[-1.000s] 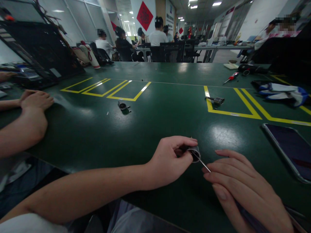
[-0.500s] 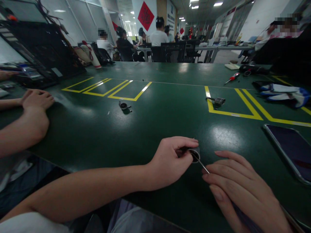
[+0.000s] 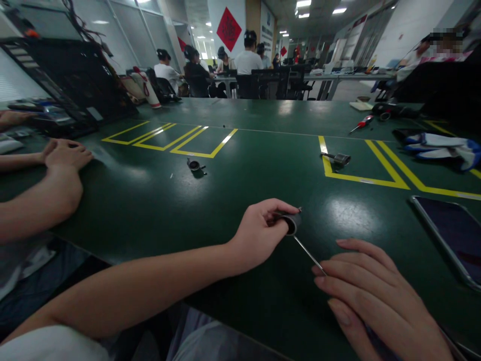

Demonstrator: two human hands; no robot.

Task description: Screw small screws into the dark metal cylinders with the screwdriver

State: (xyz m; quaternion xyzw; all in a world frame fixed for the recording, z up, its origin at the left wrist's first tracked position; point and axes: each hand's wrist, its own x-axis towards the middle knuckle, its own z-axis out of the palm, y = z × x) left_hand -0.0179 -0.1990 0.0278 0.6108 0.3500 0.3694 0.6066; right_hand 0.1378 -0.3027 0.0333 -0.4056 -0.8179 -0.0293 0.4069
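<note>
Pinched in the fingers of my left hand is a small dark metal cylindrical part, its round hollow mouth turned towards me. My fingers cover much of its far side. A thin straight metal rod reaches out from my right hand, whose fingers close on it; its rear end is hidden by the hand. The rod's tip lies just below the part's lower rim, outside the opening; whether they touch I cannot tell. Both hands are over the green tabletop.
A similar metal part lies mid-table, another by the yellow tape. To the right are a phone, gloves and a red-handled screwdriver. Another person's forearm rests at left.
The rod's tip was inside the part's opening and is now outside it. My left hand has moved slightly up and left with the part, whose mouth has turned.
</note>
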